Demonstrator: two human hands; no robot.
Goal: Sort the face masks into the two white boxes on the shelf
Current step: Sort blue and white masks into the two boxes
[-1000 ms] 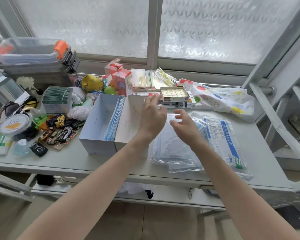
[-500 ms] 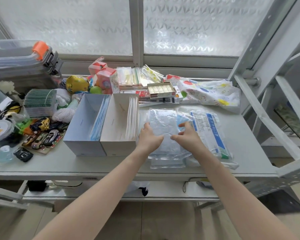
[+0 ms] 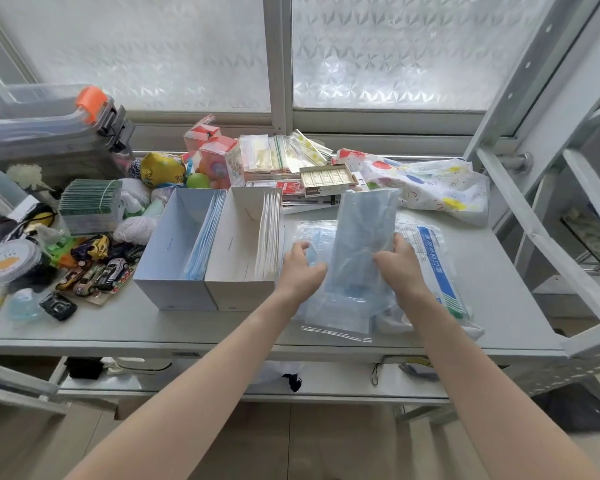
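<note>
Two white boxes stand side by side on the shelf. The left box [image 3: 168, 247] holds blue masks along its right wall. The right box [image 3: 238, 244] holds white masks along its right wall. Just right of them lies a pile of bagged masks [image 3: 329, 317]. My right hand [image 3: 400, 268] grips a blue mask in a clear bag [image 3: 362, 237] by its right edge and holds it tilted up above the pile. My left hand [image 3: 300, 268] is at the bag's left edge with fingers spread; whether it grips the bag is unclear.
A printed mask pack [image 3: 433, 268] lies to the right of the pile. Toy cars [image 3: 94, 268], a clear tub [image 3: 49, 123], small boxes [image 3: 328, 180] and a patterned bag [image 3: 430, 185] crowd the left and back. A metal ladder frame [image 3: 534, 220] rises at the right.
My left hand came away from the right box to the pile. Both hands then lifted a bagged blue mask up off the pile and tilted it upright.
</note>
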